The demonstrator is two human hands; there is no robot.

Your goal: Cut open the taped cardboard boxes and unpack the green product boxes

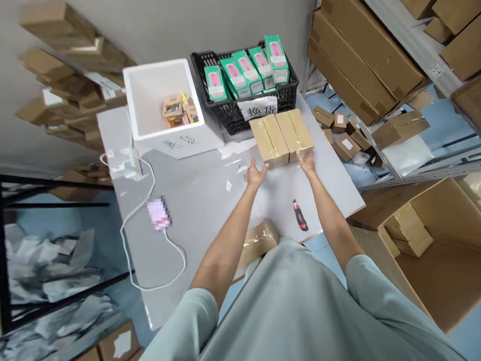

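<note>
Two taped brown cardboard boxes stand side by side on the grey table, a left box and a right box. My left hand is at the front left corner of the left box, thumb and fingers spread, with nothing in its palm. Against the front right corner of the right box rests my right hand, fingers apart; its far fingertips are partly hidden. A red and black utility knife lies on the table between my forearms. Another taped cardboard box is at the near edge, partly covered by my shirt.
Behind the boxes, a black crate holds several green-and-pink boxes. Left of it stands a white foam box. A phone lies with a white cable. An open carton is at right, beside shelving.
</note>
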